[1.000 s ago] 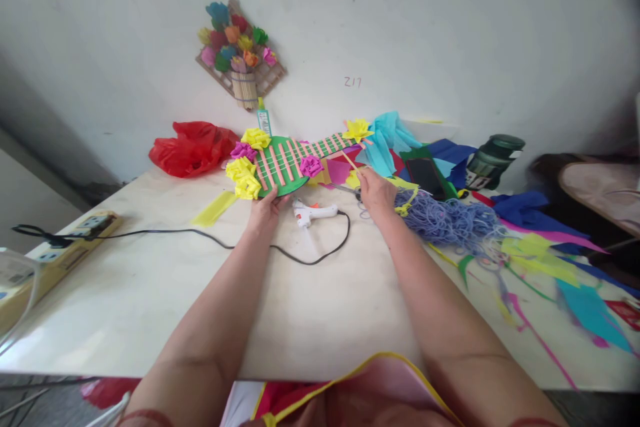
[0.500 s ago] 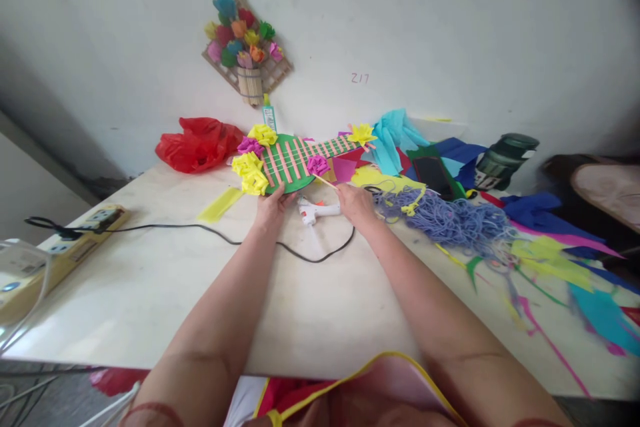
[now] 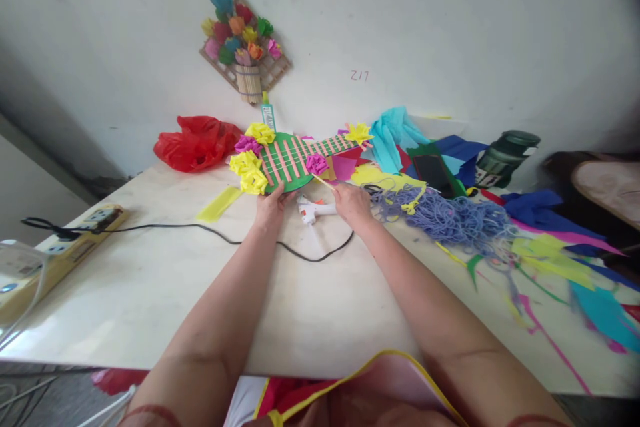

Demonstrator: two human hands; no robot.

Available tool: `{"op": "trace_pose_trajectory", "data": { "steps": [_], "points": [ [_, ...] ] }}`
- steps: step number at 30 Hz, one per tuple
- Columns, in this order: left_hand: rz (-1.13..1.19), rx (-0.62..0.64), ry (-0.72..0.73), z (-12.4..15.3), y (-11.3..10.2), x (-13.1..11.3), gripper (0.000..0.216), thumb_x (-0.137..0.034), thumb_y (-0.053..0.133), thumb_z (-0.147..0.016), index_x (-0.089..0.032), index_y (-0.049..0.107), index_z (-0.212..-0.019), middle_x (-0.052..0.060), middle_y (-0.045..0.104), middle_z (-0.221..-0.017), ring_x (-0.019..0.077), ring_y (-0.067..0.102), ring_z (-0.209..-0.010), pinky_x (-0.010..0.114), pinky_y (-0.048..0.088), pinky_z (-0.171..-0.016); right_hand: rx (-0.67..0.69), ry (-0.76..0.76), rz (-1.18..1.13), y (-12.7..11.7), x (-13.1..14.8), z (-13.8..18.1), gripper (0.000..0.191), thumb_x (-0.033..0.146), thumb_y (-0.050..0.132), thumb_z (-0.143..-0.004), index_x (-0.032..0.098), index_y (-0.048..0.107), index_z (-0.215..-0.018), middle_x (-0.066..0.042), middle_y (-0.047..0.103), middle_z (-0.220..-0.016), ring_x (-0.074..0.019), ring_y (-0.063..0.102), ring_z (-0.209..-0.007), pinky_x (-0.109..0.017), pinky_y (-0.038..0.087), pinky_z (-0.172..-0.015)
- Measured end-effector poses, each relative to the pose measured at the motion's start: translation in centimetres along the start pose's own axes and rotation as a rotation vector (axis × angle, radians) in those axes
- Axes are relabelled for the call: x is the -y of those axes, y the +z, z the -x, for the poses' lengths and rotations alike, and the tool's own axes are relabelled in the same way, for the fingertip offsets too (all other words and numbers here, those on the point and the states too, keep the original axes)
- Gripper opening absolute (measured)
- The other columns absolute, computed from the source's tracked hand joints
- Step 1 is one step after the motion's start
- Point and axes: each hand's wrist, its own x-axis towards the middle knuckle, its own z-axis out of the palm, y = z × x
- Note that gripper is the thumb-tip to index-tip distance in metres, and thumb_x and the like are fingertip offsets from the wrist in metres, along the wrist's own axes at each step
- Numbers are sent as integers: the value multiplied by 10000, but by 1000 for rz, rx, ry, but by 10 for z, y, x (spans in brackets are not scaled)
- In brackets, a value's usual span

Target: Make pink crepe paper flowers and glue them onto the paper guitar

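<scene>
A green guitar-shaped paper craft (image 3: 287,170) leans up at the back of the table, crossed by pink strips and white strings, with yellow and magenta crepe-paper flowers along its edge. Its lower edge is gripped by my left hand (image 3: 271,205), whose fingers partly pass behind it. My right hand (image 3: 353,205) is closed on a thin light-coloured stick (image 3: 324,181). The stick's tip points at the craft's edge just below a magenta flower (image 3: 317,164); whether it touches, I cannot tell. Below the stick, a white glue gun (image 3: 309,211) lies on the table, its rear end hidden by my right hand.
A black cord (image 3: 190,226) runs across the table from a power strip (image 3: 83,240) at left. Red plastic (image 3: 196,145) sits at back left. To the right lie tangled blue-purple yarn (image 3: 450,217), a phone (image 3: 433,175), paper scraps and a dark green bottle (image 3: 505,159).
The camera view has shifted very slightly. Both hands, the stick and the guitar craft keep almost the same places.
</scene>
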Motion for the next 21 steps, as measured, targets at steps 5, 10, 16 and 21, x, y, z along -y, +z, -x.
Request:
{"op": "trace_pose_trajectory", "data": {
  "steps": [5, 10, 16, 21],
  "points": [
    [-3, 3, 3, 0, 0, 0, 477, -50, 661, -696, -225, 568, -1130, 61, 678, -984, 180, 667, -730, 285, 580, -634, 3, -1, 16, -2, 2, -1, 322, 265, 351, -898, 168, 650, -967, -126, 690, -922, -225, 639, -856, -281, 423, -706],
    [-9, -5, 2, -1, -1, 0, 472, -76, 691, -683, -214, 568, -1116, 64, 672, -980, 183, 669, -740, 297, 581, -645, 11, 20, 39, -3, 2, -1, 311, 272, 366, -890, 168, 649, -967, -125, 691, -911, -226, 645, -849, -285, 438, -706],
    [-27, 23, 18, -2, -2, 2, 487, -89, 693, -675, -228, 568, -1125, 53, 680, -981, 178, 664, -747, 288, 584, -641, -5, 19, 60, -3, 2, -1, 300, 272, 373, -886, 170, 646, -955, -115, 695, -891, -237, 652, -833, -296, 450, -685],
    [-15, 24, 21, -1, -2, 2, 473, -82, 689, -675, -220, 575, -1112, 60, 677, -986, 186, 667, -752, 298, 584, -641, -15, 25, 68, -3, 2, -1, 293, 270, 377, -883, 172, 644, -953, -111, 696, -894, -244, 654, -833, -305, 455, -683]
  ]
}}
